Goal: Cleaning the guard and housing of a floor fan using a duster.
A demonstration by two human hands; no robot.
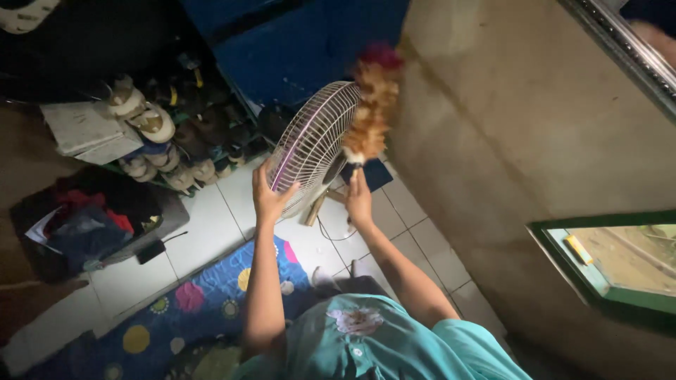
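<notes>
We cannot see the fan's [313,144] blades behind its grille, and its base is partly hidden by our left hand [270,199]. The duster's [371,105] handle vanishes inside our right hand [359,200]. At upper left the shoes [151,127] sink into shadow, too dim to count. The mirror [620,260] runs off the right edge.

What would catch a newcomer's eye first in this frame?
At centre, the standing fan with its round wire grille, steadied at its lower edge by the left hand. Just right of it, the right hand holds up a fluffy orange-and-red feather duster against the grille's edge. Lower left, a blue floor mat with coloured dots stands out on the white tiles.
</notes>
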